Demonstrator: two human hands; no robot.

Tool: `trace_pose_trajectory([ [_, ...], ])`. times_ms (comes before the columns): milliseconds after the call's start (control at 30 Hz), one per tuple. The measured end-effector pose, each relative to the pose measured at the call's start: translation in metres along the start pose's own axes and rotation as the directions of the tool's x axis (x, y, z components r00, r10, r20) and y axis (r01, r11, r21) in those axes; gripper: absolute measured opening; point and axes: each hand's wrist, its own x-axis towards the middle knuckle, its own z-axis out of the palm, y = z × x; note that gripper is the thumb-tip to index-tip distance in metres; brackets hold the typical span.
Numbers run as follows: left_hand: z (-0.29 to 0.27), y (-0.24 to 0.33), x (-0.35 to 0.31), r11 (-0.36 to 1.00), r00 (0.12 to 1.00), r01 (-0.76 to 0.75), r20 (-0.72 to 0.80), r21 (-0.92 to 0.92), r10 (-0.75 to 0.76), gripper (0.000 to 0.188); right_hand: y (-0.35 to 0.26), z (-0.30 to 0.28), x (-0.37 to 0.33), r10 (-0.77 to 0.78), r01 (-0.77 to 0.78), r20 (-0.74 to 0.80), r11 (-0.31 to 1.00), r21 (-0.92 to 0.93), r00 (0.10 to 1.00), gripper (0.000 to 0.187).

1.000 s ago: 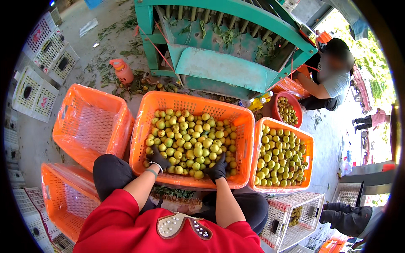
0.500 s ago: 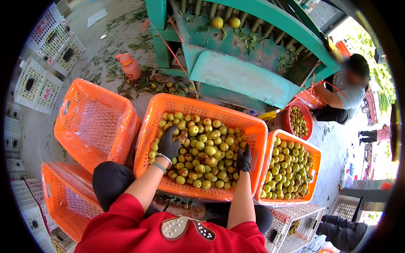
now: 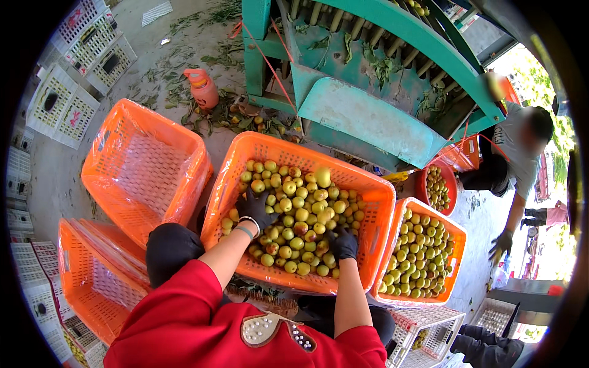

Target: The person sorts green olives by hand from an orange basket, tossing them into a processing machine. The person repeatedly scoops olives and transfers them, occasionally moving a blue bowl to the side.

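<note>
A large orange plastic crate (image 3: 379, 211) in front of me is well filled with round green fruits (image 3: 294, 224), some with brown patches. Both my hands wear dark gloves. At the crate's left part my left hand (image 3: 257, 210) lies on the fruits, fingers spread. My right hand (image 3: 343, 243) rests on the fruits toward the right end, its fingers apart and partly sunk among them. A blurred yellow-green fruit (image 3: 322, 177) shows near the far side of the pile.
A second orange crate (image 3: 457, 257) of fruits stands right. Plastic-lined orange crates (image 3: 113, 138) are stacked left. Beyond are a green sorting machine (image 3: 374, 116), a pink bottle (image 3: 202, 91) and a red basin (image 3: 451, 178). A co-worker (image 3: 521, 144) crouches at right.
My right hand has moved from the crate's right side inward onto the fruits. Two fruits on the machine's chute are gone from there. The co-worker's arm now reaches down. The view has shifted.
</note>
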Motion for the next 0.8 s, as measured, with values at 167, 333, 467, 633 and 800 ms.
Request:
trace_pose_trajectory([
  [167,-0.003,0.029,-0.019,0.995,0.984,-0.093,-0.156,-0.035,0.087,0.081,-0.013,0.027,-0.048,-0.073,0.079,-0.123,0.996,0.049,0.990,0.055],
  [333,0.007,0.031,-0.012,0.901,0.909,-0.394,-0.065,0.181,0.411,0.057,-0.018,0.033,-0.092,-0.016,0.021,-0.059,0.997,0.080,0.998,0.051],
  [467,0.036,0.017,-0.017,0.907,0.852,-0.348,-0.323,0.238,0.412,0.047,-0.038,0.037,-0.123,-0.051,0.035,-0.215,0.996,-0.077,0.975,0.045],
  [633,0.014,0.004,-0.049,0.910,0.875,-0.415,-0.282,-0.017,0.394,0.044,-0.049,0.045,-0.128,-0.068,0.022,-0.276,0.986,-0.167,0.959,0.048],
  [800,0.019,-0.007,-0.035,0.784,0.963,-0.250,-0.232,-0.568,0.139,0.042,-0.052,0.049,-0.111,-0.058,0.062,-0.443,0.998,-0.005,0.895,0.049],
])
